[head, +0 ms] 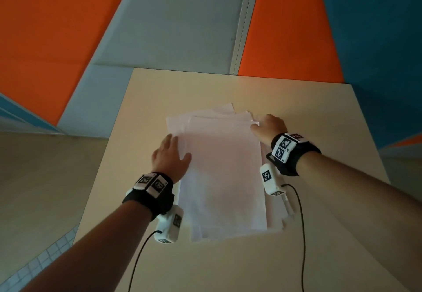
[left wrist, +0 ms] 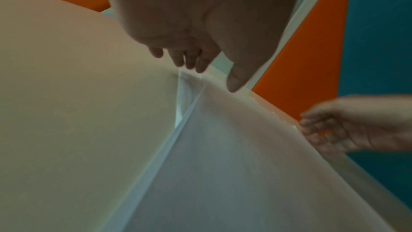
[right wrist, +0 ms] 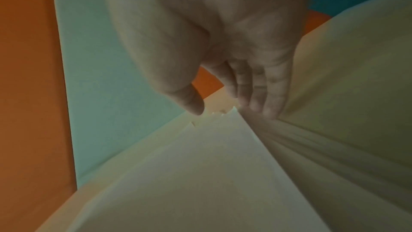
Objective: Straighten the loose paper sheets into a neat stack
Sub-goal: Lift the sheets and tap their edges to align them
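A loose pile of white paper sheets (head: 223, 173) lies on the beige table (head: 308, 113), its far edges fanned out and uneven. My left hand (head: 170, 152) rests flat against the pile's left edge, fingers straight, thumb on the top sheet. In the left wrist view the left hand's fingertips (left wrist: 189, 63) point down at the pile's left edge (left wrist: 185, 110). My right hand (head: 268, 126) is at the far right corner of the pile. In the right wrist view its fingers (right wrist: 263, 98) touch the fanned side edges (right wrist: 312, 147) and the thumb (right wrist: 191, 103) rests on the corner.
The table's far edge (head: 228, 75) lies beyond the pile, with orange, grey and blue wall panels (head: 285, 29) behind it. Bare tabletop surrounds the pile. Black cables (head: 301, 234) trail from the wrist cameras towards me.
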